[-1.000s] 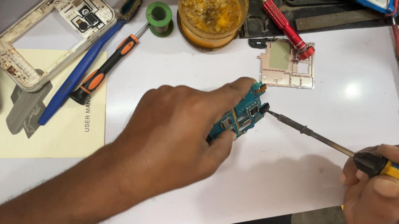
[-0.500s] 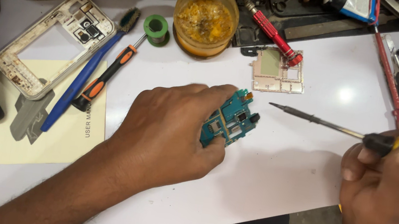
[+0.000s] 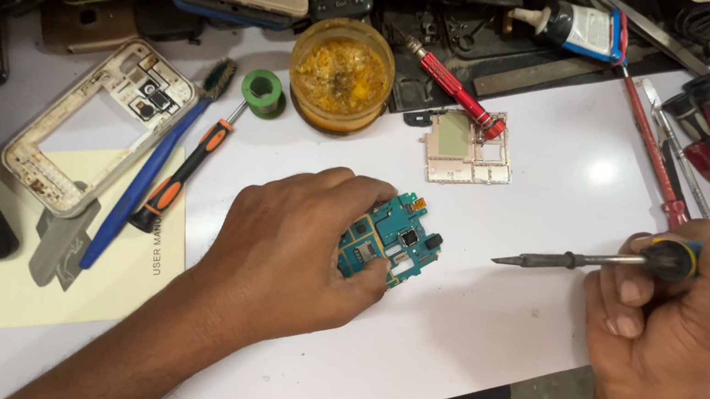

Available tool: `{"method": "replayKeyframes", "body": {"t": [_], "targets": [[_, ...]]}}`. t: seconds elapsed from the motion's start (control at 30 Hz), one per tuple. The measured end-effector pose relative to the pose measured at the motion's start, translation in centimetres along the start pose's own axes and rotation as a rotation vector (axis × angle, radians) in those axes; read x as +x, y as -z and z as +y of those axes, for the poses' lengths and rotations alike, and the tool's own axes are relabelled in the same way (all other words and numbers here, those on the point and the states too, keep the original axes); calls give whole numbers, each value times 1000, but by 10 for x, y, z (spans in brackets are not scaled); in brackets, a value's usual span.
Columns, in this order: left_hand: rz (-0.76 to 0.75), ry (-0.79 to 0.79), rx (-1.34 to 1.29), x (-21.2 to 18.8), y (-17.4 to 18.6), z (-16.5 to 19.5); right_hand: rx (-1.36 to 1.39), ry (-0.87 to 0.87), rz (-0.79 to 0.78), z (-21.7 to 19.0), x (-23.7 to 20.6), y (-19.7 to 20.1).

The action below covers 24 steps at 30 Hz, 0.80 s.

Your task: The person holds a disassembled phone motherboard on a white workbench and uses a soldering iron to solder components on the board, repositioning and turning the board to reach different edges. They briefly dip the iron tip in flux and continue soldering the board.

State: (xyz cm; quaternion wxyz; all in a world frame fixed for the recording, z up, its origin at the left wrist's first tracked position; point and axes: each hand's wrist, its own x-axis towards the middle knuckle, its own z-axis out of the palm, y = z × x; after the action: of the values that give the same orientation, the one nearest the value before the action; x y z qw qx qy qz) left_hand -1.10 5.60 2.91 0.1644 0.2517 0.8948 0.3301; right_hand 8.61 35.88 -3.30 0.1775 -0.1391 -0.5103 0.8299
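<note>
Near the middle of the white table lies a teal circuit board, flat on the surface, its left part hidden under the left hand. That hand is curled over the board with fingertips pressing on its near and far edges — how much board lies beneath the palm cannot be made out. Off to the right, well apart from the board, the right hand is closed in a pen-like pinch on a soldering iron; its dark tip points left toward the board without touching it, and the yellow handle runs out of view at the right edge.

Beyond the board, a metal shield frame rests with a red screwdriver lying across its corner. Just left of it stands a round amber jar of crusted yellow flux paste, beside a green solder spool. Farther left are an orange-handled screwdriver, a blue brush and a white phone frame, partly on a cream booklet. Phones and tools crowd the far edge, many cut off — too cluttered to tell apart.
</note>
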Motion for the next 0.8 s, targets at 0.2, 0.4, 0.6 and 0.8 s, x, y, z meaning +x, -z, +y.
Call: {"method": "replayKeyframes", "body": {"t": [0.2,0.4,0.6,0.8], "targets": [[-12,19,-3,1,1,0,-104,5,42,-2,4,-11],[20,-7,-9,-1,0,-1,-187,-33,83,-5,8,-22],[61,-51,-17,-2,0,-2,-152,-88,75,-9,11,-32],[60,-44,-19,-2,-2,-3,7,-83,60,-9,15,-29]]}}
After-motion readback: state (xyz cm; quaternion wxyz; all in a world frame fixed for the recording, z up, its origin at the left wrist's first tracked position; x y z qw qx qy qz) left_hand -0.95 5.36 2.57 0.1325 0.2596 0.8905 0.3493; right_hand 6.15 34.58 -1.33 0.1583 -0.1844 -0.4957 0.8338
